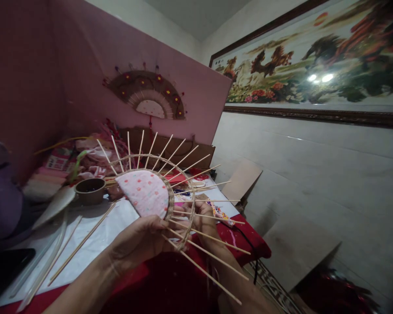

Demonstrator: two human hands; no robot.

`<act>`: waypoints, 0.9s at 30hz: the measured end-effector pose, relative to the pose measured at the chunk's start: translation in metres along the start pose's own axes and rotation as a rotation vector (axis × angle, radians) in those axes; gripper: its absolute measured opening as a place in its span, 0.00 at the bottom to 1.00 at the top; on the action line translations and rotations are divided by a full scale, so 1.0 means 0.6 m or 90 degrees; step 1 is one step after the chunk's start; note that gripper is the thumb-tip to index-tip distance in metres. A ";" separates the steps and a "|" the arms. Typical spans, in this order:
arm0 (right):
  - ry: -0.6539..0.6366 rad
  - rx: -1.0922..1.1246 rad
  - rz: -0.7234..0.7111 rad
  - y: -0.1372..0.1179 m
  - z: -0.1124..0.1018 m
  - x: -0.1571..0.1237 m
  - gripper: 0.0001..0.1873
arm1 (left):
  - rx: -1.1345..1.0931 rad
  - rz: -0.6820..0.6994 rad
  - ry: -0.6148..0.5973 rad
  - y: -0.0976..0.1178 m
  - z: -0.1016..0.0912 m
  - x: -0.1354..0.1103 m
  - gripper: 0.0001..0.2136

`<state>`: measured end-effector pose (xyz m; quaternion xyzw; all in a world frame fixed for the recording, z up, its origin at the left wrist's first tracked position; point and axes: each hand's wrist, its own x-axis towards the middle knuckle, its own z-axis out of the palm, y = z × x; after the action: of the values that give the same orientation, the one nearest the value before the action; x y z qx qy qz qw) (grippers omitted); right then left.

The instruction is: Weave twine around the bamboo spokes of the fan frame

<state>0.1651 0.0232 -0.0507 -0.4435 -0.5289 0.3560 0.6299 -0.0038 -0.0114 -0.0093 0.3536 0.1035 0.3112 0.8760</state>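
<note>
A half-round fan frame (pixel 147 192) is held up over the table; its centre is white cloth with small red flowers. Thin wooden sticks (pixel 180 168) radiate from the curved edge, and a twine ring (pixel 194 187) crosses them partway out. At the lower end, my left hand (pixel 144 235) grips the frame, thumb on the edge of the cloth centre. My right hand (pixel 205 218) is behind the sticks on the right, fingers bent at the twine ring. Sticks partly cover those fingers, and whether they pinch the twine or a stick is unclear.
A brown bowl (pixel 90 191) stands on the white-topped table (pixel 101 235) with loose sticks (pixel 81 244). Bags and cloth (pixel 94 157) are piled behind. A finished fan (pixel 147 93) hangs on the pink panel (pixel 196 100). Red cloth (pixel 262 246) covers the table's edge; boards lean against the wall.
</note>
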 end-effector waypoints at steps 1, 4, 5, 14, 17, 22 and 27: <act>-0.009 0.017 0.010 0.001 -0.001 0.000 0.10 | -0.004 -0.001 -0.003 0.000 0.000 0.000 0.13; -0.034 0.039 0.008 0.000 -0.008 0.004 0.08 | -0.007 -0.004 -0.005 0.000 -0.002 0.000 0.15; -0.038 0.031 -0.008 -0.002 -0.011 0.006 0.08 | -0.003 -0.004 -0.003 0.000 -0.003 -0.001 0.15; 0.102 -0.115 -0.016 -0.031 -0.044 0.005 0.14 | 0.012 -0.009 0.006 0.007 -0.008 -0.002 0.16; 0.152 -0.189 -0.056 -0.044 -0.061 0.002 0.15 | -0.006 -0.022 0.015 0.011 -0.011 -0.003 0.16; 0.184 -0.320 -0.191 -0.055 -0.103 -0.001 0.12 | -0.009 -0.061 0.020 0.019 -0.016 -0.003 0.14; 0.207 -0.442 -0.318 -0.063 -0.144 -0.010 0.09 | 0.013 -0.062 0.064 0.029 -0.011 -0.005 0.15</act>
<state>0.2480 -0.0113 -0.0217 -0.5375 -0.6020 -0.0794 0.5851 -0.0172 0.0003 -0.0023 0.3411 0.1673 0.2847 0.8801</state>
